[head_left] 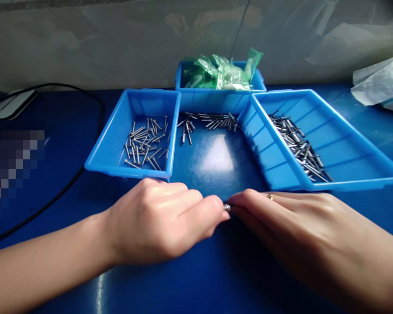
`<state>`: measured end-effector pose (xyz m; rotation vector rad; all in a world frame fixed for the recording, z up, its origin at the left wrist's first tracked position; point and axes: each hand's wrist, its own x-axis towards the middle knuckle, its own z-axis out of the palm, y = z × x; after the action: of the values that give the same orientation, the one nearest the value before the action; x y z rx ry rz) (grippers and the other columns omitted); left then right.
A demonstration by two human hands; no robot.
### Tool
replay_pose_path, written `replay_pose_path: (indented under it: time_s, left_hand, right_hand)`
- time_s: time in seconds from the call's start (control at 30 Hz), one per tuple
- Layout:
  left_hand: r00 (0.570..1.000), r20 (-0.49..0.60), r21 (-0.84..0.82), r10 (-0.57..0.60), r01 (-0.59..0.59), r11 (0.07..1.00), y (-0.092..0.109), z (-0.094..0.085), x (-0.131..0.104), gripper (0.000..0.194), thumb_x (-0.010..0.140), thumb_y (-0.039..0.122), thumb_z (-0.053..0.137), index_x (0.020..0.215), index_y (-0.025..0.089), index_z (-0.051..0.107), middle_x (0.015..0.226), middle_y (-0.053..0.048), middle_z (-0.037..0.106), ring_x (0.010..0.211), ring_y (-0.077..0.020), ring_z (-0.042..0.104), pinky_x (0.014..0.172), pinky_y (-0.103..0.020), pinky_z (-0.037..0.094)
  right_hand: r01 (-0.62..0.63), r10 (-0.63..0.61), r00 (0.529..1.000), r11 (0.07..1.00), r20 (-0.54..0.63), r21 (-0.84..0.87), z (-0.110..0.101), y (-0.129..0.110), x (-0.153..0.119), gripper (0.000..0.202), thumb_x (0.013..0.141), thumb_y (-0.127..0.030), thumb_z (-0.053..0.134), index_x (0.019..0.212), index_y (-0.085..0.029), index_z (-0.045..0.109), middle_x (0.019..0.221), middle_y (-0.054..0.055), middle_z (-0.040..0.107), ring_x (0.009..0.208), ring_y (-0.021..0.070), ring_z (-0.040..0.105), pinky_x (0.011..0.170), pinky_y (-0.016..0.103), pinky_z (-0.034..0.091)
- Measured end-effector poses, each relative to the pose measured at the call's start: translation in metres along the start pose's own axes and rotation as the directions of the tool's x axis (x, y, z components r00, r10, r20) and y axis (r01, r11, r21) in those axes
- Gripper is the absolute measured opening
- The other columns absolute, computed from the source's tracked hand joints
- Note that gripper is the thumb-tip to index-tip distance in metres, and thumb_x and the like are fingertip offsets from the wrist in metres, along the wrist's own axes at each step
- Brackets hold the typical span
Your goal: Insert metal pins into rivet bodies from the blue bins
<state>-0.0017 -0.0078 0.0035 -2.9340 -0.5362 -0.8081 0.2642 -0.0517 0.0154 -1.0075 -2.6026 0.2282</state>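
Both hands meet low in the middle, in front of the bins. My left hand (163,218) is closed, its thumb and forefinger pinching a small metal fastener (227,207). Only the fastener's shiny rounded end shows, so whether it is a screw or a rivet I cannot tell. My right hand (291,231), with a ring on one finger, is closed too, its fingertips pressed together right at that end. Whatever lies inside its pinch is hidden. Loose pop rivets (216,121) lie on the blue table (212,170) beyond my hands.
The left blue bin (129,171) has silver screws (144,141) in it. Pop rivets (303,148) lie in the right blue bin (356,183). Green plastic bags (227,72) fill the rear bin (212,98). A black cable (68,187) curves along the left; white wrapping (380,80) sits far right.
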Motion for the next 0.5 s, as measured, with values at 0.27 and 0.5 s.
replay_pose_path:
  time_s: [0.27,0.5]
  left_hand:
    - [0.995,0.103,0.073,0.006,-0.014,0.997,-0.002,0.002,-0.002,0.037,0.116,0.011,0.059,0.082,0.022,0.063,0.066,0.005,0.068,0.053,-0.0154,0.062,0.052,-0.035,0.043]
    - [0.993,0.106,0.025,0.044,-0.047,0.999,-0.002,0.001,-0.001,0.041,0.113,0.011,0.052,0.075,0.024,0.054,0.063,0.005,0.061,0.051,-0.0148,0.056,0.050,-0.035,0.037]
  right_hand:
    - [0.050,-0.051,0.998,0.998,-0.033,-0.029,0.001,0.004,0.001,0.036,0.116,-0.001,0.039,0.097,-0.027,0.055,0.082,0.007,0.083,0.056,0.0183,0.076,0.046,0.027,0.050]
    - [-0.003,0.005,0.999,0.999,-0.032,0.054,0.004,-0.004,-0.012,0.033,0.121,-0.010,0.045,0.096,-0.029,0.053,0.083,0.001,0.079,0.058,0.0152,0.068,0.053,0.031,0.045]
